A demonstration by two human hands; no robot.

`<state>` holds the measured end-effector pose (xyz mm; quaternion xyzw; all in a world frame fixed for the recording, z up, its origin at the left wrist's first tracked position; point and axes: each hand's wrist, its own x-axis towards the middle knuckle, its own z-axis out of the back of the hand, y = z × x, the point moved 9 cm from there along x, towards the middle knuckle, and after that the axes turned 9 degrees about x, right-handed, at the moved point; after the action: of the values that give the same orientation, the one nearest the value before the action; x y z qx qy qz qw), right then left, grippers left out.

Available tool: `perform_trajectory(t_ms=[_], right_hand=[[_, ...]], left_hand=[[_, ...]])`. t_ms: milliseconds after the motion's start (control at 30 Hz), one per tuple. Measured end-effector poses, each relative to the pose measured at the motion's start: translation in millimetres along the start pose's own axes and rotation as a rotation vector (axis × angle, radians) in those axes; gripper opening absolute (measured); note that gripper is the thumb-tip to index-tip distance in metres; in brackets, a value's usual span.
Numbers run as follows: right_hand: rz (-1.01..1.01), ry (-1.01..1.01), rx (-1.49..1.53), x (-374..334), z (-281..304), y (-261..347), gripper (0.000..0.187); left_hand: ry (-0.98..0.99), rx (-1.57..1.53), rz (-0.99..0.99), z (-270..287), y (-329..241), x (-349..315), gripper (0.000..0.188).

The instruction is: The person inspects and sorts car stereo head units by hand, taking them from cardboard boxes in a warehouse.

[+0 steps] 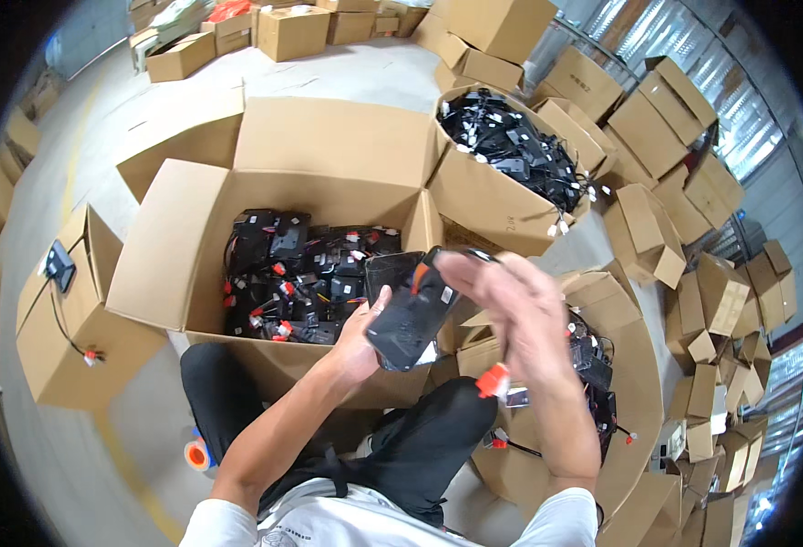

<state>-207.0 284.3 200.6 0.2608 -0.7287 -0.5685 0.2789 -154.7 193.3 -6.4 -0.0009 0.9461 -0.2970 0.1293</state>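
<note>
Over the front edge of a large open carton (pixel 333 137), my left hand (pixel 356 348) is closed around a flat black plastic module (pixel 409 321), held tilted. Behind it shows a second black module (pixel 388 272); I cannot tell whether that one is also in the hand. At the module's upper end is my right hand (pixel 522 305), smeared by motion, so its grip does not show. A red-orange connector (pixel 491 380) dangles below it on a cable. Inside the carton lie several black modules (pixel 289 235) with cables and red connectors.
A carton (pixel 488 196) heaped with black modules stands at the far right. Close by my right forearm, another open carton (pixel 634 365) holds more. One module (pixel 60 266) with a cable lies on a carton at left. An orange-and-blue roll (pixel 198 455) sits beside my leg. Stacked cartons line the right.
</note>
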Motion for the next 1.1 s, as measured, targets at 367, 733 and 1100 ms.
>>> perform_trajectory(t_ms=[367,733,1100], right_hand=[[0.394,0.662,-0.917,9,-88,-87,0.045],[-0.148,-0.206,-0.317,-4,-5,-152,0.018],[-0.200,-0.113,-0.201,-14,-24,-178,0.016]], left_hand=[[-0.035,-0.042,0.160,55,4,-74,0.045],[-0.212,0.209,-0.177,61,-33,-67,0.056],[-0.113,0.479,-0.193,65,-55,-83,0.061]])
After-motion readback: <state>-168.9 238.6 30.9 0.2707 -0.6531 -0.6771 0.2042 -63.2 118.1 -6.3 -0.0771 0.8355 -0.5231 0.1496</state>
